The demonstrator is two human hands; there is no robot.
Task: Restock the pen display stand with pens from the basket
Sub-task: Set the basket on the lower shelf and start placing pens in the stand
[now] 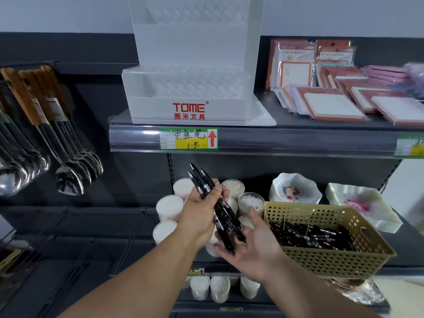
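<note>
A clear two-tier pen display stand (190,72) marked TOME stands on the upper shelf, and I see no pens in its holes. My left hand (199,214) grips a bundle of black pens (215,203), tips pointing up and left. Palm up, my right hand (254,244) lies under the lower ends of that bundle with its fingers spread and touching them. A tan perforated basket (332,260) on the lower shelf to the right holds several more black pens (312,235).
Round tubs of cotton swabs (169,207) fill the lower shelf behind my hands. Flowered dishes (296,189) stand behind the basket. Notepad packs (330,106) lie right of the stand. Spoons (68,177) hang at the left. A price tag (189,138) fronts the upper shelf.
</note>
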